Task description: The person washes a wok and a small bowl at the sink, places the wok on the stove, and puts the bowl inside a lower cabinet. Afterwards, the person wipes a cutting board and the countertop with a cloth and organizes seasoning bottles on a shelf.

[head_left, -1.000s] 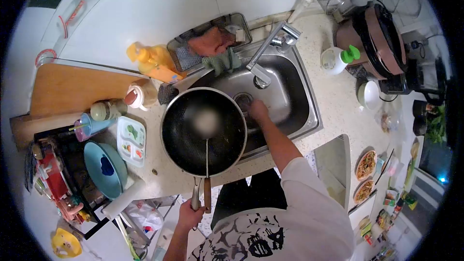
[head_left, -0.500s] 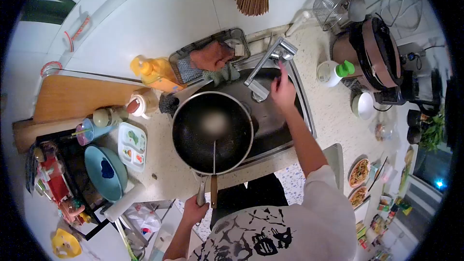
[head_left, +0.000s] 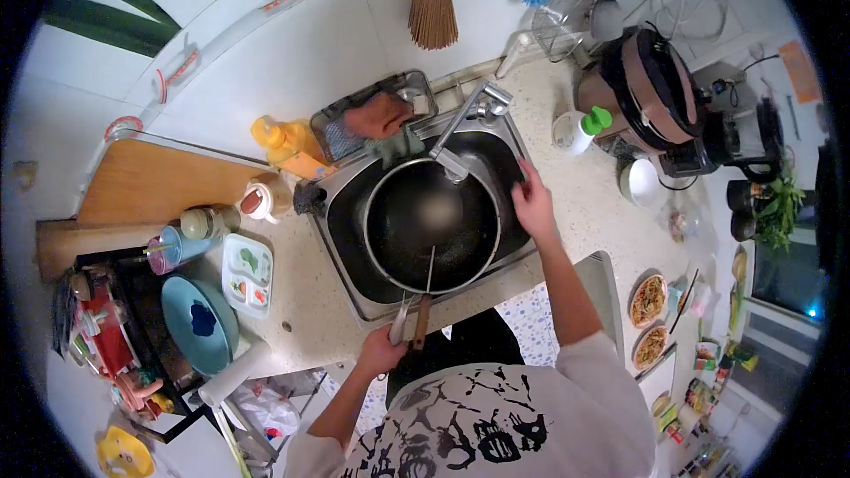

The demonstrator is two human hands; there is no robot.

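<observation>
- While your left hand point(head_left: 383, 350) grips the pan's handle point(head_left: 400, 320) at about 7 o'clock, hold it firmly and keep the rim level.
- The pan point(head_left: 394, 235) sits over the sink point(head_left: 347, 252), its far edge close to the tap point(head_left: 458, 135) at 12 to 1 o'clock; mind that spout.
- Your right hand point(head_left: 534, 204) is open and free at 3 o'clock, beside the sink's edge; whether it touches, you cannot tell.
- Watch the wooden-handled tool point(head_left: 422, 323), leaning out at 6 o'clock: tilting could make it slide.
</observation>
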